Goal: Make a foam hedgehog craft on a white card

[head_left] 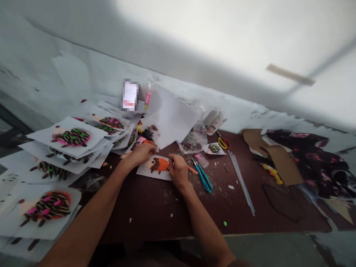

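On the dark red table lies a white sheet [141, 171] bearing an orange hedgehog figure [162, 164] with dark strips on part of its body. My left hand [141, 154] is over the sheet's upper left edge, fingers pinched together beside an orange piece; what they hold, if anything, is too small to tell. At the figure's right end my right hand [178, 168] rests on the sheet, its fingers bent together, with their contents hidden. Just right of that hand are teal-handled scissors [204, 178] and an orange stick [192, 170].
Stacked hedgehog sheets [94, 139] fill the left side. Behind my hands are a large white sheet [169, 115] and a plastic bag [194, 139]. To the right lie red-and-yellow scissors [224, 142], clear glue sticks [241, 181], a yellow glue gun [272, 173] and brown cardboard [286, 167].
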